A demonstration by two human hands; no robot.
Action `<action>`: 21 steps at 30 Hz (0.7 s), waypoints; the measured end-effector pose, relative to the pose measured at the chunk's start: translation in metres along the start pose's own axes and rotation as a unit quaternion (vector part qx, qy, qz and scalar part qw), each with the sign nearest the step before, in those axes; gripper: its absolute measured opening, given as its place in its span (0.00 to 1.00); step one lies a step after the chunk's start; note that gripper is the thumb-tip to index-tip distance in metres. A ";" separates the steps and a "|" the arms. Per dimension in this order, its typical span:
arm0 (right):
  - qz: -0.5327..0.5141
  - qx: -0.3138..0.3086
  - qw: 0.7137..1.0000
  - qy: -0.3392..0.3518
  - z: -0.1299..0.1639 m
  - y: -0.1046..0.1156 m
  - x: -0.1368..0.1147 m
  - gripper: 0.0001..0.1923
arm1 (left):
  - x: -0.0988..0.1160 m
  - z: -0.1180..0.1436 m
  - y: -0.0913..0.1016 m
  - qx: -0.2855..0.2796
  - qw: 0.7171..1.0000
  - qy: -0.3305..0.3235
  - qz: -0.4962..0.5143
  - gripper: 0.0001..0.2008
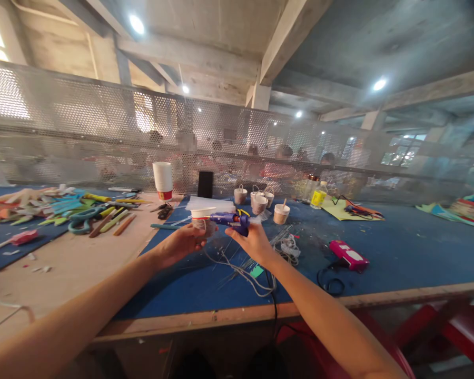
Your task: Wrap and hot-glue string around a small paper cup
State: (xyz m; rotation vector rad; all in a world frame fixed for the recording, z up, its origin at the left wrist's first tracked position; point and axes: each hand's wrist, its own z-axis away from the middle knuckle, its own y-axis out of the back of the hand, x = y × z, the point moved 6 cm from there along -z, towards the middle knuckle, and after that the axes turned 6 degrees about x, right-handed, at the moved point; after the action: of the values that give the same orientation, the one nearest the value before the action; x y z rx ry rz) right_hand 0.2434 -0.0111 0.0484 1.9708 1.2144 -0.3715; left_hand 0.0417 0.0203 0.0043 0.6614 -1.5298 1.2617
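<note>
A small paper cup (201,217), white with a pale rim, was held upright above the blue bench. A purple glue gun (234,220) with a yellow trigger lay level just beside it, nozzle pointing at the cup's side, its cord trailing down.

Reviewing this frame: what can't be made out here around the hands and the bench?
- Head view: the glue gun nozzle tip, hidden behind the paper cup in the left hand.
- The right hand fingers, wrapped behind the gun.
- People behind the mesh screen, blurred.
- The bottle label, too small.
</note>
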 end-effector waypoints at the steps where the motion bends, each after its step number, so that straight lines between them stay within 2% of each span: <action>1: 0.011 -0.002 1.000 0.008 0.000 0.000 -0.001 0.17 | 0.000 0.000 0.001 -0.001 1.000 -0.001 -0.001 0.14; 7: 0.071 0.000 0.997 0.026 0.002 -0.001 -0.001 0.18 | -0.001 -0.002 0.002 0.001 1.000 -0.002 0.002 0.11; 13: 0.140 0.000 0.990 0.031 0.003 -0.002 0.005 0.20 | -0.001 -0.001 0.002 0.010 1.000 0.002 -0.002 0.14; 21: 0.168 0.011 0.984 0.053 0.003 -0.002 0.004 0.19 | -0.001 -0.002 0.001 0.019 1.000 0.004 -0.003 0.10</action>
State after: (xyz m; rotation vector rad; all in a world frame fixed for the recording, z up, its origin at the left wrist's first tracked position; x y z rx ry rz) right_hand 0.2439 -0.0108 0.0431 2.1894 0.9178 -0.1094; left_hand 0.0420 0.0218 0.0033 0.6851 -1.4996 1.2894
